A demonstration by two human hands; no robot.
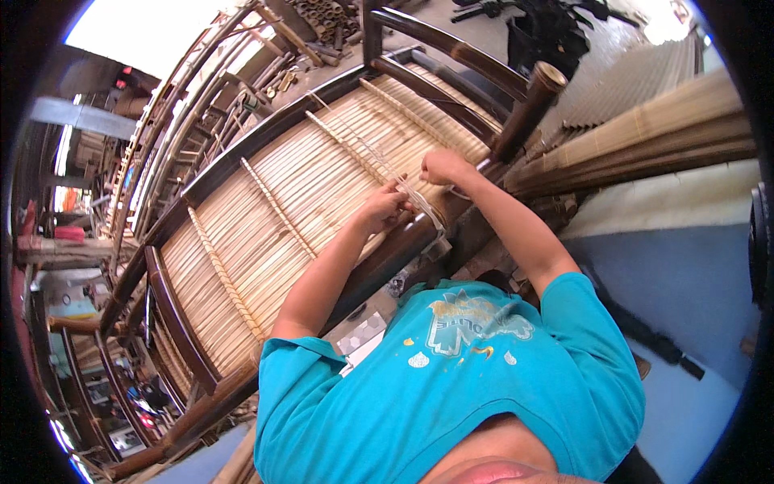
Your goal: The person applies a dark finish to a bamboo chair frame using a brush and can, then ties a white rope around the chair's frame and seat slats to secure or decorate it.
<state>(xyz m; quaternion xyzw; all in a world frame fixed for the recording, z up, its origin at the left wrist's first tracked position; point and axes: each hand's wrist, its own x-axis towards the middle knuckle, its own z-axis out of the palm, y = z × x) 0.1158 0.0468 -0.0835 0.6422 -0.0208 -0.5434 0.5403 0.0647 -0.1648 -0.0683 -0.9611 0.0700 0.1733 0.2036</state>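
Observation:
In front of me is a bench-like frame of dark bamboo poles (379,250), with a surface of pale slats (266,194) bound by twisted cross bands (218,262). My left hand (385,207) is closed at the near edge, its fingers curled on pale cords (425,211) that run over the slats and hang past the front pole. Just right of it, my right hand (445,168) makes a fist low over the slats; whatever its fingers pinch is hidden. A thin pale loop shows below that hand.
At the right end a thick bamboo post (536,109) rises beside my right arm. Rolled slat blinds (637,141) lie close behind it. Bamboo frames (181,129) stand beyond the far side, with cut bamboo pieces (322,24) piled farther back.

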